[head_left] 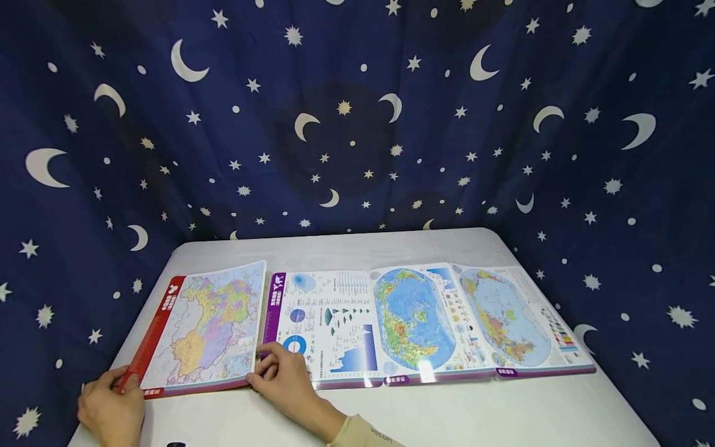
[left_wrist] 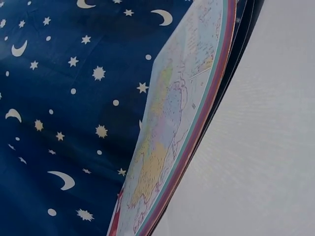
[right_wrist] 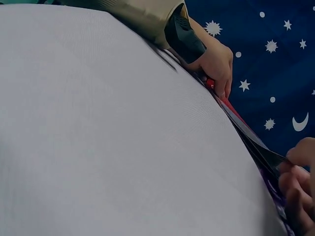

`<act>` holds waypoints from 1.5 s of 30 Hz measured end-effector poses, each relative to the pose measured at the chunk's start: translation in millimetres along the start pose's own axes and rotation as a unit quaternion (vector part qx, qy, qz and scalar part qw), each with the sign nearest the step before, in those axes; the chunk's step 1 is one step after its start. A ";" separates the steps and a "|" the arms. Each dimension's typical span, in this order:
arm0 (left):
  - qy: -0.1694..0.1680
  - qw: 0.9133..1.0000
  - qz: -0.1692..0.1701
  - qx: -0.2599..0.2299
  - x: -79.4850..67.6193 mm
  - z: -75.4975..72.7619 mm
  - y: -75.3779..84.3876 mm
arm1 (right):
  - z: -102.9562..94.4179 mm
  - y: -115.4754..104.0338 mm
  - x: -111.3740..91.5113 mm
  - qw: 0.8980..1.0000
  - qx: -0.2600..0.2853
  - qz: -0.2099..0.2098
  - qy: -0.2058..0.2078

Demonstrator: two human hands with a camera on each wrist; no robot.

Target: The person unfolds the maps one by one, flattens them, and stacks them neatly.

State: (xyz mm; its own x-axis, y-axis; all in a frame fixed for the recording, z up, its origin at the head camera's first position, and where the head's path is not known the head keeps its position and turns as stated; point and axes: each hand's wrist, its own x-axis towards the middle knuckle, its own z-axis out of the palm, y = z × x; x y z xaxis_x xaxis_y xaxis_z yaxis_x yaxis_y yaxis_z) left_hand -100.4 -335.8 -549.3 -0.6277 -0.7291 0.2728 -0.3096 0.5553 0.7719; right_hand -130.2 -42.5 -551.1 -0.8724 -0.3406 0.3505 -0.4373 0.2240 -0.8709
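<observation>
A red-edged map with a multicoloured country lies at the left end of the table. My left hand grips its lower left corner, thumb on top of the red strip. At the lower right corner my right hand pinches the edge between thumb and fingers. In the right wrist view that corner is lifted a little, held by the right hand, while the left hand grips the far end. The left wrist view shows the map edge-on, curving slightly, with no hand visible.
To the right lies an unfolded purple-edged chart with a diagram panel, a relief world map and a political world map. A small dark object shows at the front edge of the white table. A starry curtain stands behind.
</observation>
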 end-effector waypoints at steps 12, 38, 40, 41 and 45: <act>-0.025 1.000 0.005 0.009 -4.7 2.3 0.8 | -0.4 0.7 -2.5 1.000 0.010 -0.021 0.021; -0.066 0.994 0.086 0.023 -10.2 5.9 6.1 | -14.3 1.4 -7.4 0.995 0.011 -0.009 0.102; -0.068 0.993 0.089 0.024 -9.8 6.5 5.3 | -15.9 1.6 -7.3 0.995 0.007 -0.009 0.102; -0.067 0.993 0.090 0.023 -10.0 6.6 4.9 | -16.6 1.7 -7.3 0.995 0.007 -0.010 0.102; -0.065 0.993 0.096 0.021 -9.6 7.7 3.0 | -20.7 2.3 -6.5 0.995 0.007 -0.009 0.100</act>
State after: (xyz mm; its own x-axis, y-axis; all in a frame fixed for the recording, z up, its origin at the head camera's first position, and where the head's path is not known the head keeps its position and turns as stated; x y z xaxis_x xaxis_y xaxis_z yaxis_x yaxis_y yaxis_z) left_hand -100.9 -324.1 -554.1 -0.7639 -0.5519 0.3346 -0.2025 0.6972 0.6877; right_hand -130.1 -21.0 -548.3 -0.8913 -0.1559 0.4257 -0.4509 0.2071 -0.8682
